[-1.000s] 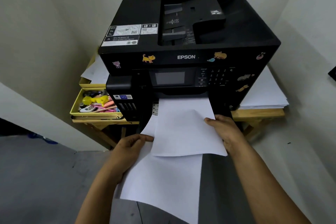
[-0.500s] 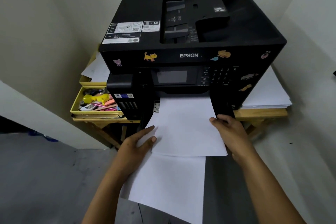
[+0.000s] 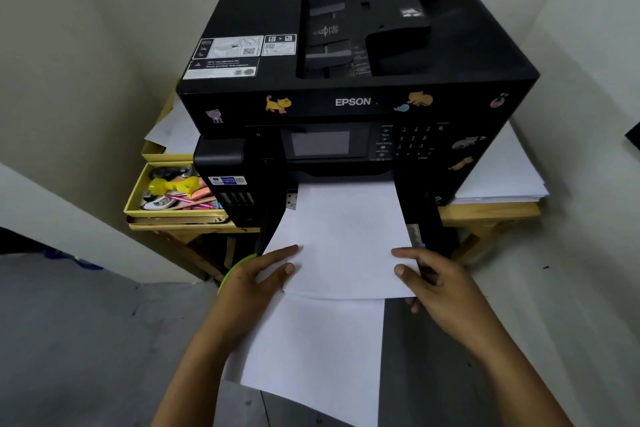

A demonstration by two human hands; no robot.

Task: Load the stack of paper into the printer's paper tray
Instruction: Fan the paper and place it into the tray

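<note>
- Paper stack (image 3: 341, 243) is seen part-way into the printer (image 3: 346, 87): far end hidden in the front slot under the control panel, near end sticking out toward the camera.
- Paper tray (image 3: 427, 250) is mostly covered by the sheets; only dark rails beside the stack are visible.
- Left hand (image 3: 258, 276): fingers laid nearly straight on the stack's near-left corner, thumb on top; pressing is suggested, not pinching.
- Right hand (image 3: 431, 279): the near-right corner is gripped, thumb on top, a fingertip showing below the edge.
- A lower sheet (image 3: 311, 350) hangs out further toward the camera, skewed to the left, not flush with the stack above.
- Step judged: insertion in progress, stack not yet seated.
- Next move calls for: lower sheet squared with the stack, both edges kept between the rails, an even push until the front edge stops. Skew or buckling is to be watched.
- Printer is carried on a wooden desk (image 3: 485, 211); a yellow box (image 3: 136, 208) of small items sits at left, spare paper (image 3: 502, 177) at right.
</note>
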